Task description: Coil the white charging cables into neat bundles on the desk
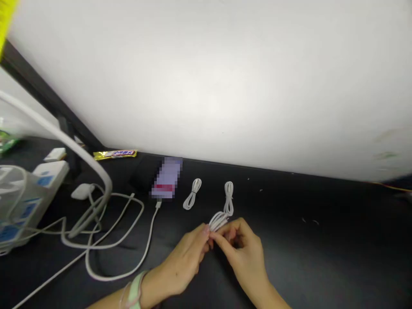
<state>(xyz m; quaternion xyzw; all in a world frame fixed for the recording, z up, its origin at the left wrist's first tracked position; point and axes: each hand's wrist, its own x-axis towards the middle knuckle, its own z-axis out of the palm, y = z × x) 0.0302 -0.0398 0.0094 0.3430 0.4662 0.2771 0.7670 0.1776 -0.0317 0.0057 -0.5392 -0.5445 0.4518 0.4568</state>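
Note:
A coiled white cable (218,220) is held between my two hands, low over the black table. My left hand (188,255) grips it from the left, with thumb and fingers closed at its lower end. From the right, my right hand (243,248) pinches at the same end, thumb tip against the left fingers. What exactly sits between the fingertips is hidden. Just beyond the hands lies a second coiled white cable (228,197), tied in a bundle. Left of it rests a third tied white cable bundle (192,194).
A phone (167,178) with a blurred screen is plugged into a white charging cable (151,236). Loose cords loop across the left side near a white power strip (51,171) and a charger plug (83,191). A yellow-wrapped snack bar (115,154) lies by the white wall (225,86).

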